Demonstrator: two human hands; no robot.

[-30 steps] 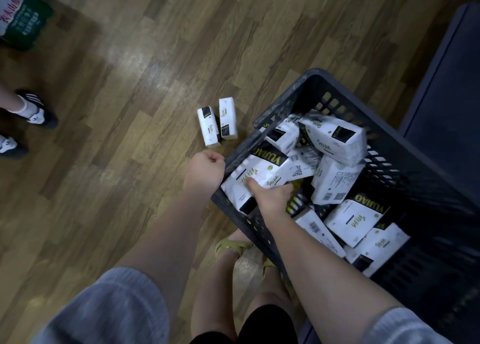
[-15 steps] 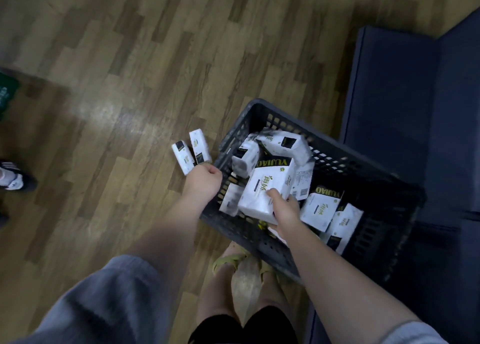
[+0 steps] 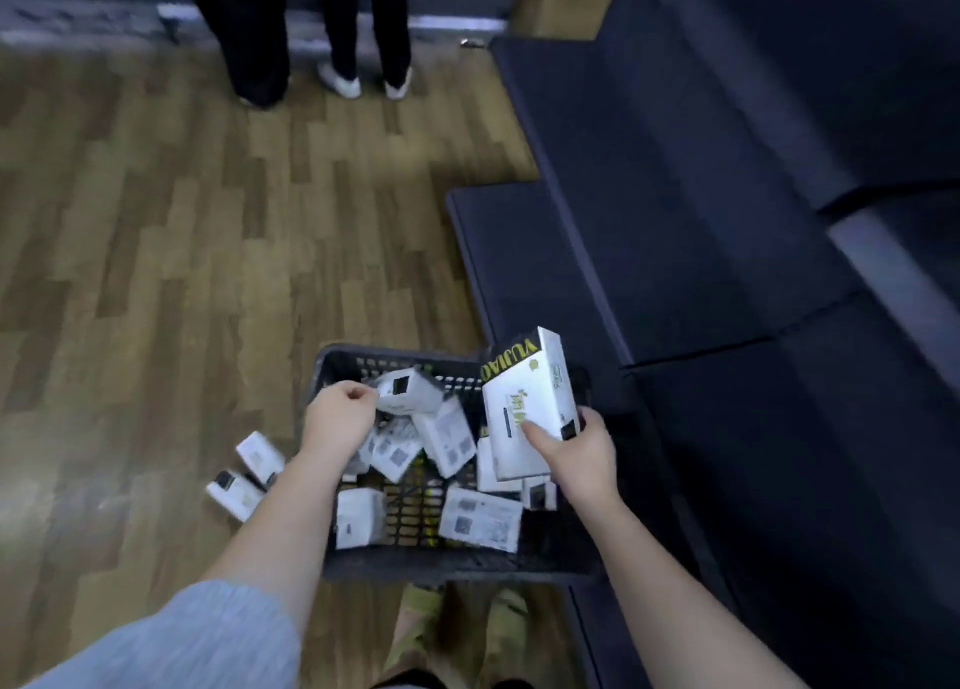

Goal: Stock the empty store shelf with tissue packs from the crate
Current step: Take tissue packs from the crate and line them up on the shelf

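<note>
A person in a pale blue sleeve stands over a dark plastic crate on the wood floor, with white tissue packs jumbled inside. The right hand grips one tissue pack, thumb across its face, held tilted above the crate's right side. The left hand hovers over the crate's left rim, fingers curled and holding nothing. Two loose packs lie on the floor just beside the crate. Beyond, the dark shelf steps upward at right. Farther back stand two people's legs and a cardboard box.
</note>
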